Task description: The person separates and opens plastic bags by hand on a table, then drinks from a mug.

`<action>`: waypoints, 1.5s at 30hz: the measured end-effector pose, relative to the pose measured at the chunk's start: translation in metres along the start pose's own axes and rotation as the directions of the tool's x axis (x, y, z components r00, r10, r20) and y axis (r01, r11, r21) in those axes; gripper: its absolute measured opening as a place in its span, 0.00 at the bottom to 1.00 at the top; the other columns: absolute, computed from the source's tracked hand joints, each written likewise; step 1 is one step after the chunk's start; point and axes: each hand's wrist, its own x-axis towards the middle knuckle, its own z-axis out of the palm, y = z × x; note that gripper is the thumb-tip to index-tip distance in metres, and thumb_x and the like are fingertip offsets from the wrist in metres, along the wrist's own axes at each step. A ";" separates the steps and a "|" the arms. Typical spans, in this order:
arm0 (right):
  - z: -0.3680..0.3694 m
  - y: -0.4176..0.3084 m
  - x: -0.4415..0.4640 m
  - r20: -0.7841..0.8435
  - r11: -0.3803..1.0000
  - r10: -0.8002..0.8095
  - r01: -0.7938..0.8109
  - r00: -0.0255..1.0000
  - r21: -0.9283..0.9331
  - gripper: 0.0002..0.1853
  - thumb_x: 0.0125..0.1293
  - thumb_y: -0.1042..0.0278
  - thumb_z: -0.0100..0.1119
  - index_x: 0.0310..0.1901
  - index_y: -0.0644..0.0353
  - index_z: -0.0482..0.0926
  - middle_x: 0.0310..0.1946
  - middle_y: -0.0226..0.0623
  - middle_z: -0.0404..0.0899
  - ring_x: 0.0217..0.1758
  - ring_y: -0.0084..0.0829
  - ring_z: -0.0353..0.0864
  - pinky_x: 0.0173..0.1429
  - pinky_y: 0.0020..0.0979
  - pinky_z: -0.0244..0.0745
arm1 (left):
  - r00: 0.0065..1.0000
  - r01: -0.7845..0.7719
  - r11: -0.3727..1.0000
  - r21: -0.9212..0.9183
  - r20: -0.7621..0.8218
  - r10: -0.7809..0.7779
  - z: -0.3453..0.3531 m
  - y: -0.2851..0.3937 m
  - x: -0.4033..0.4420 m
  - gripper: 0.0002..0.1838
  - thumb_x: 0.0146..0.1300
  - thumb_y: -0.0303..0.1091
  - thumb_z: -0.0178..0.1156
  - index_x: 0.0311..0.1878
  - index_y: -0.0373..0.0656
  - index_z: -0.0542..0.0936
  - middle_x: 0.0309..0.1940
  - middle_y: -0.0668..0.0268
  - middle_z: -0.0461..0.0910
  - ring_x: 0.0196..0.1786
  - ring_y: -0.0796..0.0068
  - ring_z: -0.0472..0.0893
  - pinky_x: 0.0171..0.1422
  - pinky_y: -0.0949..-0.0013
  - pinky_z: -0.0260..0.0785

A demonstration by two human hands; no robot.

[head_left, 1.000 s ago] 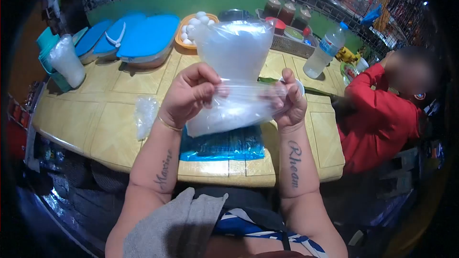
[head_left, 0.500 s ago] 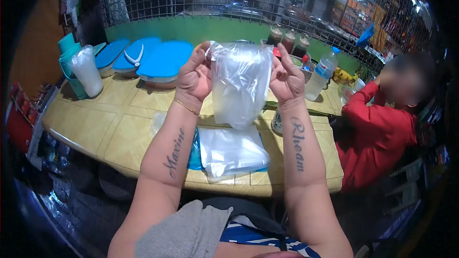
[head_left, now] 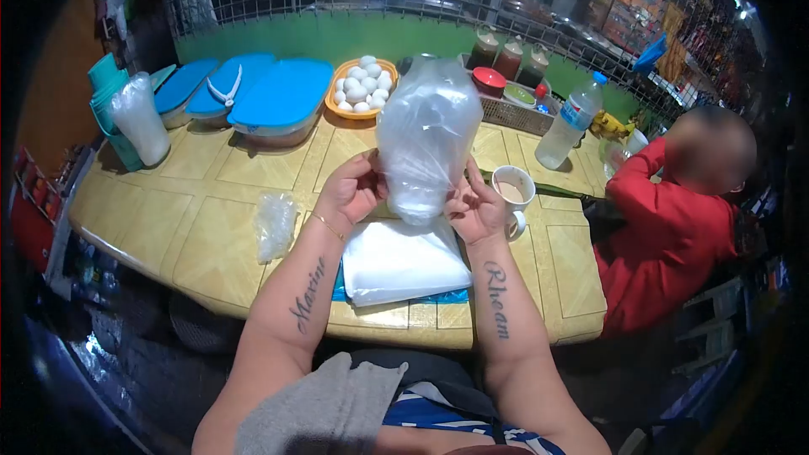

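A clear plastic bag (head_left: 430, 122), puffed out and wrinkled, stands between my two hands above the table. My left hand (head_left: 352, 190) pinches its lower left edge, thumb and fingers together. At the lower right edge, my right hand (head_left: 474, 206) grips the plastic, its fingers partly hidden by the film. Whether anything is inside the bag I cannot tell. Under my hands lies a flat stack of clear plastic bags (head_left: 404, 270) on a blue plastic sheet (head_left: 451, 297). A white mug (head_left: 516, 190) with a light brown drink stands just beside my right hand.
Blue-lidded containers (head_left: 282, 97), an orange basket (head_left: 339, 108) of eggs and a rack (head_left: 514, 115) of sauce bottles line the back. A water bottle (head_left: 569, 126) stands right, a crumpled plastic bag (head_left: 275, 223) left. A person in a red sleeve (head_left: 649, 202) sits at the right.
The bag went from hanging flat to puffed out, and my hands moved from its top corners down to its lower edges. The egg basket and mug have come into fuller view.
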 end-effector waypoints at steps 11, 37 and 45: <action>-0.007 0.003 0.003 -0.281 0.977 0.133 -0.174 0.950 -0.124 0.22 0.61 0.87 0.49 0.58 0.60 0.73 0.42 0.32 0.79 0.29 0.19 0.73 0.22 0.15 0.59 | 0.914 0.261 0.806 0.531 -0.405 -0.029 -0.008 -0.021 0.011 0.11 0.63 0.22 0.57 0.49 0.40 0.77 0.33 0.70 0.79 0.29 0.80 0.77 0.31 0.75 0.71; 0.011 0.026 0.001 -0.178 0.050 -0.201 -0.172 0.963 -0.984 0.35 0.57 0.59 0.72 0.63 0.66 0.69 0.52 0.47 0.80 0.57 0.38 0.80 0.61 0.35 0.72 | 0.989 0.065 0.157 0.985 -0.085 0.123 0.017 -0.009 -0.009 0.35 0.51 0.39 0.76 0.61 0.35 0.76 0.41 0.57 0.85 0.34 0.70 0.82 0.39 0.66 0.74; 0.076 0.007 -0.012 -0.550 -0.642 -0.135 -0.496 0.824 -0.585 0.25 0.56 0.46 0.69 0.37 0.67 0.84 0.31 0.50 0.84 0.37 0.43 0.85 0.45 0.38 0.77 | 0.974 0.099 -0.296 0.950 -0.153 -0.166 0.057 0.017 -0.031 0.16 0.42 0.38 0.76 0.24 0.38 0.80 0.20 0.62 0.78 0.26 0.69 0.78 0.34 0.66 0.69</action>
